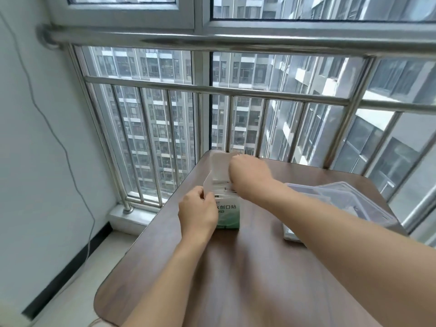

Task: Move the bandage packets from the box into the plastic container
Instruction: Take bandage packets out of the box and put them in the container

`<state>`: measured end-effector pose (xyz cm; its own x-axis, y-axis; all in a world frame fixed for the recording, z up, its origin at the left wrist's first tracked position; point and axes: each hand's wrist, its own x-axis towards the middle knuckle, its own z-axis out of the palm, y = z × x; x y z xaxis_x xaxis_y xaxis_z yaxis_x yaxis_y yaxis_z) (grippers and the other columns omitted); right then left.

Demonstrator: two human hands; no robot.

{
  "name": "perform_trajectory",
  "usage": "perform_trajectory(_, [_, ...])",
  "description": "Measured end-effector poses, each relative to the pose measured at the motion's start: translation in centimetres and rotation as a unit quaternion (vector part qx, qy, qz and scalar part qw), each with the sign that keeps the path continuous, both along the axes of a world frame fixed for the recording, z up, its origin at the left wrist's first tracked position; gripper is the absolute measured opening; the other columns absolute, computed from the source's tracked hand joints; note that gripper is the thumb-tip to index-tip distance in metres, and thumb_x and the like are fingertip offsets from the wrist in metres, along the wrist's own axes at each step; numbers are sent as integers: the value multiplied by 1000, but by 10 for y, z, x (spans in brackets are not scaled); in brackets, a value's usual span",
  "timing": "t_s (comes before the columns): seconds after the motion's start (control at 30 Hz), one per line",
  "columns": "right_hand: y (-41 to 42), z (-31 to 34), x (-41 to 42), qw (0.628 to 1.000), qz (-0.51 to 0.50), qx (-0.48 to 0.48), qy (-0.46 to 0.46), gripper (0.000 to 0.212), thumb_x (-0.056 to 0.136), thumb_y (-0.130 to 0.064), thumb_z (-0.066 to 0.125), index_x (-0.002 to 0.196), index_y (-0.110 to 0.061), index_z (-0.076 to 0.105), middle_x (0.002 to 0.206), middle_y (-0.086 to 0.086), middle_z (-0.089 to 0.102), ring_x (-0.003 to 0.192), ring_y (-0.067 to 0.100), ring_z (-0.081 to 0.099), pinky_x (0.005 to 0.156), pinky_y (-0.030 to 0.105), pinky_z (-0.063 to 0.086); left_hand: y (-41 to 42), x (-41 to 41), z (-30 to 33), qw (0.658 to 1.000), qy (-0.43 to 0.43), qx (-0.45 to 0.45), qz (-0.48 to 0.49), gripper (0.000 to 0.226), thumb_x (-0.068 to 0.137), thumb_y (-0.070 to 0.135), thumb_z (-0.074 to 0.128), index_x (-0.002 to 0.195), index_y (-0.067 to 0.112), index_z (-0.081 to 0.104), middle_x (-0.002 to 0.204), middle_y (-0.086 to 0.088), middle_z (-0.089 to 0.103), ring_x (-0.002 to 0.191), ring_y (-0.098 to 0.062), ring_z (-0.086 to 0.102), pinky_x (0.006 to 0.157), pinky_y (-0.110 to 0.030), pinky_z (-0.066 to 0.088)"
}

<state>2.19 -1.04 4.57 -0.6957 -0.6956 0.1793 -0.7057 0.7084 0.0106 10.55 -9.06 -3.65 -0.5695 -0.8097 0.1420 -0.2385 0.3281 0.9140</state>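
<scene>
- Standing on the brown wooden table [236,267] near its far left edge is a small green and white bandage box [227,214], upright, with its white top flap [219,166] lifted and leaning away towards the window.
- The left hand [197,212] grips the left near side of the box, thumb and fingers curled round its upper edge beside the open mouth.
- The right hand [250,175] reaches over the open top of the box from the right, back of the hand to the camera, fingers bent down and away out of sight.
- Whether those right fingers pinch anything cannot be told, since the hand itself hides them.
- White bandage packets [223,188] show as thin upright edges inside the mouth of the box, between the two hands, just under the right wrist.
- A clear plastic container [342,201] sits on the table to the right of the box and well apart from it, partly covered by the right forearm.
- Its contents are too blurred to make out through the clear walls.
- Behind the table runs a steel railing [236,90] with upright bars in front of a large window, and tall apartment blocks [151,128] fill the view outside.
- A thin grey cable [47,119] hangs down the white wall on the left to the floor.
</scene>
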Motion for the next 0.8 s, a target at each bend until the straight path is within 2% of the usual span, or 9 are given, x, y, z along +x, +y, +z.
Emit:
perform_trajectory(0.13, [3, -8, 1, 999, -30, -26, -10, 32, 81, 10, 59, 65, -11, 40, 86, 6, 47, 82, 27, 50, 63, 33, 39, 6, 3, 0, 1000, -14, -12, -3, 29, 89, 15, 54, 62, 11, 44, 56, -3, 50, 61, -27, 43, 56, -37, 33])
perform_trajectory(0.23, [4, -12, 1, 998, -45, -36, -22, 25, 83, 8, 61, 72, -9, 48, 80, 5, 46, 80, 27, 48, 64, 33, 40, 11, 5, 0, 1000, -16, -23, -1, 38, 91, 14, 55, 58, 17, 37, 55, 1, 45, 58, -22, 40, 55, -37, 30])
perform_trajectory(0.37, [7, -15, -7, 998, -6, -42, -45, 3, 83, -12, 76, 81, -13, 73, 89, 5, 65, 86, 26, 61, 63, 30, 45, 11, 4, -1, 1000, -16, -24, 2, 39, 93, 20, 56, 59, 23, 39, 62, 5, 50, 69, -25, 48, 64, -34, 32])
perform_trajectory(0.47, [12, -13, -10, 995, 19, -44, -92, 12, 80, -19, 79, 71, -22, 73, 84, 0, 73, 81, 20, 63, 66, 30, 51, 10, 4, -1, 1000, -18, -23, 6, 36, 94, 21, 56, 61, 24, 43, 65, 6, 54, 73, -26, 50, 65, -33, 33])
perform_trajectory(0.57, [16, -12, -12, 989, 30, -48, -139, 14, 78, -18, 79, 67, -20, 70, 71, -4, 69, 72, 18, 63, 68, 32, 57, 10, 4, 0, 1000, -14, -23, 7, 32, 93, 21, 56, 62, 23, 46, 65, 7, 54, 75, -26, 51, 66, -33, 34])
perform_trajectory(0.63, [17, -13, -14, 986, 25, -48, -155, 9, 76, -16, 80, 76, -12, 72, 75, 0, 71, 75, 22, 68, 71, 35, 59, 11, 4, 1, 999, -17, -27, 7, 32, 93, 20, 56, 63, 24, 46, 65, 7, 53, 75, -26, 50, 66, -33, 34])
perform_trajectory(0.7, [17, -13, -13, 987, 21, -47, -155, 21, 75, -18, 82, 90, -7, 73, 86, 7, 74, 82, 27, 70, 75, 39, 60, 11, 5, 2, 999, -21, -32, 7, 31, 92, 18, 55, 63, 24, 46, 64, 7, 53, 75, -26, 50, 66, -34, 33])
perform_trajectory(0.8, [17, -10, -8, 995, 27, -28, -95, 22, 80, -24, 80, 91, -9, 70, 86, 3, 67, 80, 25, 64, 69, 37, 57, 12, 5, 3, 999, -20, -31, 8, 34, 91, 17, 55, 60, 23, 43, 61, 6, 53, 72, -28, 49, 65, -34, 34])
